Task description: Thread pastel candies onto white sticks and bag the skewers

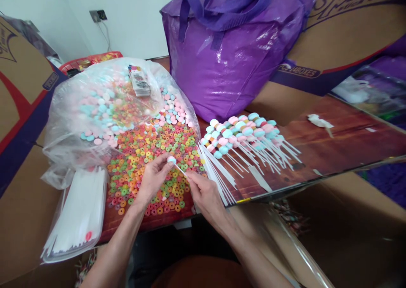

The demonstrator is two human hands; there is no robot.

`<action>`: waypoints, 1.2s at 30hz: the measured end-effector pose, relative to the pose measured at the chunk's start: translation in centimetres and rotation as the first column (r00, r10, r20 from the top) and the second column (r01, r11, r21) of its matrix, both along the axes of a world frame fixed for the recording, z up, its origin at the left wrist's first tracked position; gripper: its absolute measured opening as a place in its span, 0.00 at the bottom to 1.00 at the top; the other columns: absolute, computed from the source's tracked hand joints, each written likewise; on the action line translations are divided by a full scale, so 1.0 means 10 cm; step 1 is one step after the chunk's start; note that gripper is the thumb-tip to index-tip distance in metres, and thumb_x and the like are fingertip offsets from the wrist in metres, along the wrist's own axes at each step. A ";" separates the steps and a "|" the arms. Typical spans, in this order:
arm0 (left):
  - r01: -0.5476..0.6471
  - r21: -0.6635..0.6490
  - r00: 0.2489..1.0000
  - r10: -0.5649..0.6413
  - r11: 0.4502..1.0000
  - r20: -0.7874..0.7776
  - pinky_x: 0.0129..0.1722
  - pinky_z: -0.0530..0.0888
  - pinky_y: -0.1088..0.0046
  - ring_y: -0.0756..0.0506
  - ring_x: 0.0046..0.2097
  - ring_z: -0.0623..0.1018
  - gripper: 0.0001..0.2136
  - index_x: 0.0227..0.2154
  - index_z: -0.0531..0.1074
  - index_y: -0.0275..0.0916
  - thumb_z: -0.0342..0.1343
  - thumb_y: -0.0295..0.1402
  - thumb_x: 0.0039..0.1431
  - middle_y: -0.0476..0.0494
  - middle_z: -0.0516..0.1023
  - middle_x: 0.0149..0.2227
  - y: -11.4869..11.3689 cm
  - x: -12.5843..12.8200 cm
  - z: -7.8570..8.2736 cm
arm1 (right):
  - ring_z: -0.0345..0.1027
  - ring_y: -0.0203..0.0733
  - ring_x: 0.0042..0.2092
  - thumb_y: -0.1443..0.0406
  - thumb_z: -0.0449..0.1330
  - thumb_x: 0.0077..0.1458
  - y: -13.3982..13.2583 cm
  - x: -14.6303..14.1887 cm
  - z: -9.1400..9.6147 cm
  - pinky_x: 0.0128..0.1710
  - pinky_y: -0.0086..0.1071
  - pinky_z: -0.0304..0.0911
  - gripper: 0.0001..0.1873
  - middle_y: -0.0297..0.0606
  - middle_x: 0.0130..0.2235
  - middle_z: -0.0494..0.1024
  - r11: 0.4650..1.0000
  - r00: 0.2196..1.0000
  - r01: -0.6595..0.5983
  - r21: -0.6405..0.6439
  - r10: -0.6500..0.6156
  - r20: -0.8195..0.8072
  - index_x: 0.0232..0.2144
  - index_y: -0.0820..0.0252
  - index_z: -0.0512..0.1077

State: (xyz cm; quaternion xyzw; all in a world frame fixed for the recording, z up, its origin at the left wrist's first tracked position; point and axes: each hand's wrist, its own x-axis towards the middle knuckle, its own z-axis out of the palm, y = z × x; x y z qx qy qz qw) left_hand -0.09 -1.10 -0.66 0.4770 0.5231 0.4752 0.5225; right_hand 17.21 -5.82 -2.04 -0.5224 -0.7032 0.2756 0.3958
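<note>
My left hand [154,179] pinches a pale blue round candy [171,159] at the tip of a thin white stick [180,169]. My right hand [203,193] is closed on the lower end of that same stick. Both hands hover over a heap of small coloured ring candies [149,152] spread on the table. To the right lies a row of finished candy sticks [244,140], their pastel heads together and white sticks fanned toward me.
A clear plastic bag of pastel candies [101,106] sits behind the rings. A bag of white sticks [78,214] lies at the left. A purple shopping bag [234,51] stands at the back. Cardboard boxes [22,89] flank both sides. A wooden table [342,140] extends right.
</note>
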 end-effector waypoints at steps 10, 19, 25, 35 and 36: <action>-0.159 -0.115 0.974 0.174 0.981 0.141 0.37 0.77 0.71 0.46 0.37 0.82 0.20 0.39 0.79 0.38 0.71 0.43 0.43 0.43 0.83 0.38 -0.03 0.02 -0.04 | 0.78 0.43 0.45 0.68 0.50 0.65 -0.02 -0.01 0.06 0.47 0.34 0.71 0.16 0.42 0.43 0.83 1.000 1.000 -0.015 0.017 0.016 -0.018 0.46 0.60 0.77; -0.176 -0.083 0.963 0.189 0.981 0.190 0.44 0.77 0.65 0.44 0.39 0.82 0.21 0.42 0.80 0.40 0.70 0.42 0.44 0.44 0.84 0.39 -0.06 0.07 -0.06 | 0.79 0.43 0.44 0.69 0.51 0.64 -0.03 -0.05 0.09 0.48 0.33 0.71 0.16 0.41 0.44 0.84 0.999 0.999 -0.029 0.016 0.030 -0.033 0.46 0.60 0.78; -0.199 0.105 0.980 0.197 0.974 0.030 0.48 0.76 0.66 0.44 0.42 0.81 0.14 0.40 0.82 0.39 0.66 0.40 0.51 0.43 0.83 0.41 -0.12 0.13 -0.13 | 0.77 0.41 0.36 0.67 0.52 0.64 -0.02 -0.08 0.15 0.39 0.29 0.69 0.14 0.39 0.35 0.83 0.999 0.996 0.002 -0.036 -0.005 -0.088 0.41 0.60 0.79; 0.051 0.358 0.914 0.101 0.932 -0.394 0.51 0.76 0.68 0.45 0.48 0.80 0.12 0.46 0.80 0.42 0.54 0.35 0.65 0.42 0.81 0.47 -0.35 0.26 -0.06 | 0.61 0.35 0.24 0.64 0.50 0.63 -0.02 -0.19 0.14 0.26 0.27 0.57 0.15 0.32 0.23 0.70 0.984 0.974 0.124 -0.125 -0.145 -0.173 0.32 0.62 0.75; 0.087 0.357 0.908 0.074 0.930 -0.413 0.51 0.76 0.68 0.45 0.49 0.80 0.13 0.47 0.80 0.41 0.53 0.35 0.66 0.42 0.82 0.47 -0.35 0.28 -0.04 | 0.61 0.35 0.25 0.64 0.50 0.63 -0.01 -0.16 0.13 0.26 0.27 0.57 0.15 0.32 0.23 0.69 0.982 0.974 0.134 -0.130 -0.154 -0.164 0.31 0.62 0.75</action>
